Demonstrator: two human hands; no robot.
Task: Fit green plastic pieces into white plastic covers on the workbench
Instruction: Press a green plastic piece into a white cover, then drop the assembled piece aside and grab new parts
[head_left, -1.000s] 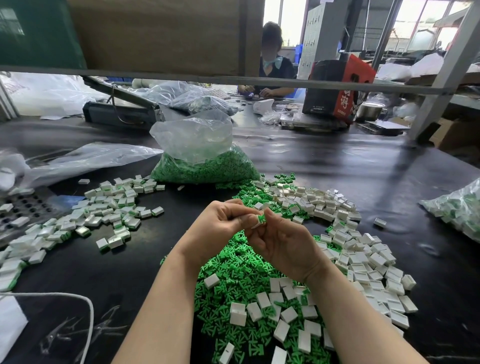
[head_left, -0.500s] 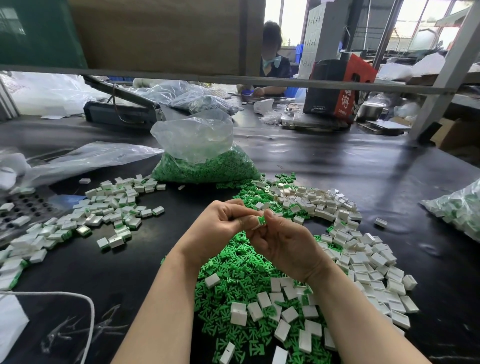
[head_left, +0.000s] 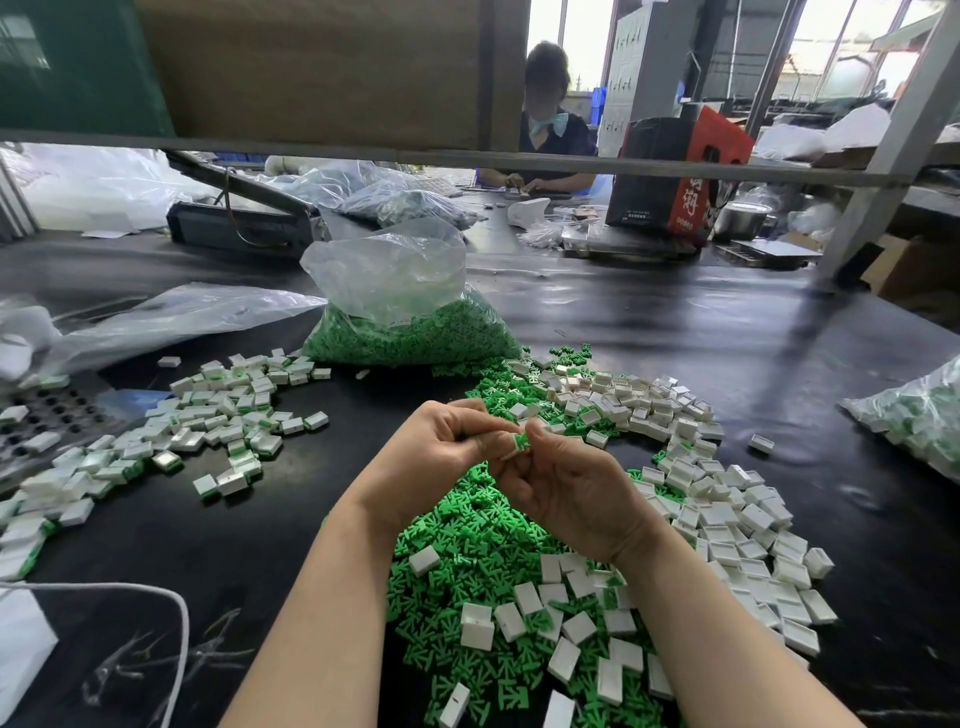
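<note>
1. Both hands pinch one small part between them above the heap: the left hand (head_left: 441, 457) and right hand (head_left: 571, 493) meet fingertip to fingertip around a green piece (head_left: 522, 441) seated against a white cover (head_left: 511, 453).
2. Judged by look, the parts are light, stiff moulded plastic, smooth enough to slip; hold the cover by its side walls.
3. Loose green pieces (head_left: 467, 551) and white covers (head_left: 727, 519) lie below on the workbench (head_left: 675, 332).
4. Fingers hide how far the piece is seated.

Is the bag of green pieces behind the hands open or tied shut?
Open: the bag has its loose top standing up untied, green pieces filling its lower part.
</note>
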